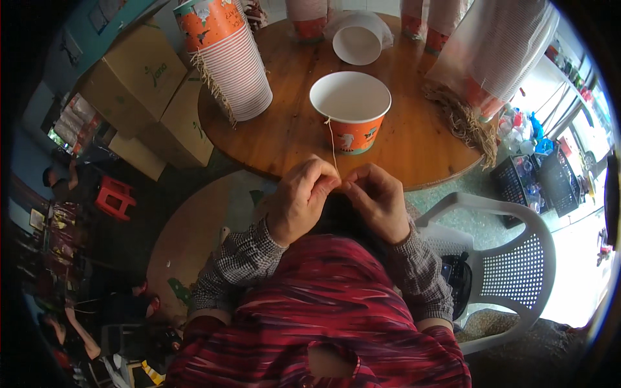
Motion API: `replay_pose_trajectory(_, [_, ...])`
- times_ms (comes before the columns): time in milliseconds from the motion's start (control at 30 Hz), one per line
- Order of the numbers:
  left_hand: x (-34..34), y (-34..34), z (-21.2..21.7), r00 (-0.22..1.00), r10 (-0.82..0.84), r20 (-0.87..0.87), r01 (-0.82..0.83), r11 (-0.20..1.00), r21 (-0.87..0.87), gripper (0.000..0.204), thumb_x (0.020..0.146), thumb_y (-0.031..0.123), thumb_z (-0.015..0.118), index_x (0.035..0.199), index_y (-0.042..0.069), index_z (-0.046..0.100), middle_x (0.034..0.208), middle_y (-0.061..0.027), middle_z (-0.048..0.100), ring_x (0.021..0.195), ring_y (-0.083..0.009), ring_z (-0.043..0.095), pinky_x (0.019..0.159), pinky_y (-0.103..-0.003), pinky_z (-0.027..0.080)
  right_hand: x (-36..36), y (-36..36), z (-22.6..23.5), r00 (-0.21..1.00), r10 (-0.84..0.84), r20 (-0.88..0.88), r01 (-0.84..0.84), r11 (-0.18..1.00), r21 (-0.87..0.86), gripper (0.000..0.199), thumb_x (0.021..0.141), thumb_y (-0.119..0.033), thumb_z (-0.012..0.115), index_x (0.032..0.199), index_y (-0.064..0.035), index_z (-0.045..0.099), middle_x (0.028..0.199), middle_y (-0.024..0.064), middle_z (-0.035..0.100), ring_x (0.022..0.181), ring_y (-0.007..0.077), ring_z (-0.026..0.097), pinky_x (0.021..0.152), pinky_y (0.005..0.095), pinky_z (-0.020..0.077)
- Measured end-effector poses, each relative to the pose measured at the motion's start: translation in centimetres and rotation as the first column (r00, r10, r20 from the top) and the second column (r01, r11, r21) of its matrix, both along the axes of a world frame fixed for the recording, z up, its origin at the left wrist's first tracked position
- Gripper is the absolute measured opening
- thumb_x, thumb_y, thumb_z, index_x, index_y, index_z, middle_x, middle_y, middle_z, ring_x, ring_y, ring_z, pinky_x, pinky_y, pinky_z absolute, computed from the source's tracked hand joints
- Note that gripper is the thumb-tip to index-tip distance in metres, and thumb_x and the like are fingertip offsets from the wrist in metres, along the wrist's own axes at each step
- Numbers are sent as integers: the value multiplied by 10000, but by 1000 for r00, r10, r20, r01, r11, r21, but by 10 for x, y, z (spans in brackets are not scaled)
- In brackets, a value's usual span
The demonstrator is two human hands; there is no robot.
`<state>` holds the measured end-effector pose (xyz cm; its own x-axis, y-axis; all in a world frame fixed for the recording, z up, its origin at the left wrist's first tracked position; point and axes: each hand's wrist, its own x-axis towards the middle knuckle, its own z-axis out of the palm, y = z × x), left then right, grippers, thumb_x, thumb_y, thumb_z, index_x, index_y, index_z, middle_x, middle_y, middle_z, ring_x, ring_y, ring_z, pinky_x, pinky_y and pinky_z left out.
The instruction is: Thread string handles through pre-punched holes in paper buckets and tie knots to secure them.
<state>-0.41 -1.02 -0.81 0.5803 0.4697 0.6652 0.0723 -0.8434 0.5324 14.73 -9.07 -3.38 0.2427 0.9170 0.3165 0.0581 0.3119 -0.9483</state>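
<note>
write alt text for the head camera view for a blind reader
A person's left hand and right hand meet at a thin beige string running from the rim of a round orange paper tub on a round brown wooden table. A tall stack of orange-and-white paper tubs stands on the table's left side.

Paper bucket (354,126), smooth; string (333,140) rough, fibrous; table (288,97) glossy wood; chair (517,268) matt plastic.
</note>
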Motion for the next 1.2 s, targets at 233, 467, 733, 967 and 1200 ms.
replay_pose_trajectory(233, [-1,-4,-12,998,-4,-56,2,999,-43,141,813,-32,597,906,19,504,815,-117,547,758,-292,570,671,-359,461,2,-5,-1,998,49,-39,-54,990,-128,71,880,-40,623,921,1,583,743,-7,593,646,39,538,569,183,430])
replay_pose_trajectory(467, [-17,5,-20,991,100,-90,-99,995,22,175,795,-63,580,935,14,511,851,-140,554,820,-333,571,703,-382,461,-7,3,10,897,11,443,-22,1000,19,107,827,-126,611,912,-62,610,747,205,606,706,402,602,606,412,498])
replay_pose_trajectory(733, [-50,6,-22,854,262,450,-273,961,-40,147,874,-67,525,1007,-4,509,988,-120,527,899,-214,522,811,-310,443,-41,179,71,724,376,577,-557,814,168,105,755,40,538,834,-5,591,755,47,640,707,127,614,621,309,503])
replay_pose_trajectory(967, [-3,-15,-16,999,-38,-7,39,998,48,356,787,-31,620,1135,2,551,1101,-176,574,1021,-346,570,877,-391,460,140,286,64,924,-148,354,99,983,154,205,825,-180,664,877,18,655,794,74,668,712,139,619,657,272,497])
replay_pose_trajectory(1200, [79,40,-27,998,25,-53,-7,951,310,484,775,50,666,1232,54,506,1231,-138,502,1155,-312,491,959,-413,399,177,228,-11,988,-134,73,129,990,64,191,877,-142,599,923,40,636,822,75,670,740,143,620,667,271,502])
